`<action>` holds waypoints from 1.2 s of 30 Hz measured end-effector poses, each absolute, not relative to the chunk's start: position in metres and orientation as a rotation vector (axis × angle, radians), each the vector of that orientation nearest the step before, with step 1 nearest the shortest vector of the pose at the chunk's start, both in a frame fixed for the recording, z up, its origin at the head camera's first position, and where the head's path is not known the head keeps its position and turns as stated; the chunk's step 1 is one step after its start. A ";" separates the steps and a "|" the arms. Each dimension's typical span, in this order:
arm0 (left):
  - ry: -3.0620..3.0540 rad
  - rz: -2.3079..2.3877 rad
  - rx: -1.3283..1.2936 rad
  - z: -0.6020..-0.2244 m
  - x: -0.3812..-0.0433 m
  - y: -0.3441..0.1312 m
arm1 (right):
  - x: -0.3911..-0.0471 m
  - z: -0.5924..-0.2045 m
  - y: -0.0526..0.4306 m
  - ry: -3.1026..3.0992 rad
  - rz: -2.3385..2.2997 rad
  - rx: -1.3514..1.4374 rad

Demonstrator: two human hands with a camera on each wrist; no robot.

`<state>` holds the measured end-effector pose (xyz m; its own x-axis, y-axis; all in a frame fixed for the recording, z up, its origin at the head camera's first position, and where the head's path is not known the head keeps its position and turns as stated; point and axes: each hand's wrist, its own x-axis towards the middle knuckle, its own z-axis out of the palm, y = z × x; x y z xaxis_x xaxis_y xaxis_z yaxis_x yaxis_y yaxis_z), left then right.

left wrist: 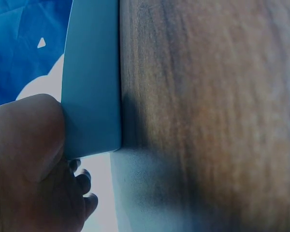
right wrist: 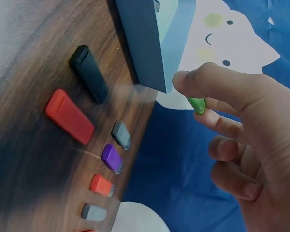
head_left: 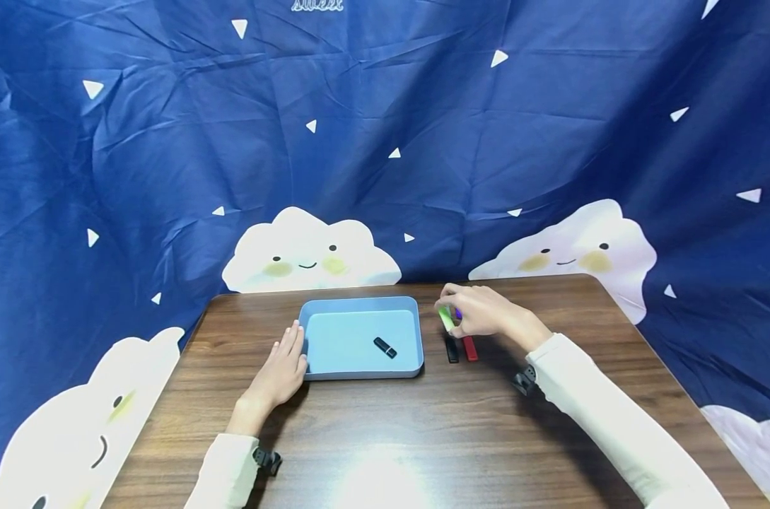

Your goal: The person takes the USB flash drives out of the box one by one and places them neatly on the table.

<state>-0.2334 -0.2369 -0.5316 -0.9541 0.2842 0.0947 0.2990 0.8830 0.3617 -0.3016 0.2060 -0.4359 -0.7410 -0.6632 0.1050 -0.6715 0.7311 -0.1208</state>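
Note:
My right hand (head_left: 483, 311) pinches a lime green USB stick (head_left: 445, 318) between thumb and fingers, raised over the table to the right of the blue tray (head_left: 359, 376). Its green end (right wrist: 197, 105) peeks out below the thumb in the right wrist view; the fingers hide the rest. Inside the tray lies a black USB stick (head_left: 385, 347) with a silver band. At the tray's left side my left hand (head_left: 279, 371) rests with straight fingers along the wall. In the left wrist view its thumb (left wrist: 34, 130) lies against the tray's corner.
Beside the tray lie another black USB stick (right wrist: 88, 74) and a red one (right wrist: 69, 116). Farther along are small grey (right wrist: 121, 135), purple (right wrist: 111, 158), orange (right wrist: 102, 185) and light grey (right wrist: 94, 212) sticks. A blue curtain (head_left: 359, 127) hangs behind the wooden table (head_left: 334, 438).

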 end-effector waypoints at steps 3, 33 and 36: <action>-3.019 -0.569 -0.459 -0.529 -0.232 -0.236 | -0.299 -0.438 0.212 -2.878 0.238 1.098; -3.030 -0.544 -0.443 -0.533 -0.233 -0.236 | -0.286 -0.466 0.272 -2.952 0.270 0.940; -3.018 -0.553 -0.448 -0.533 -0.233 -0.235 | -0.285 -0.469 0.274 -2.957 0.254 0.928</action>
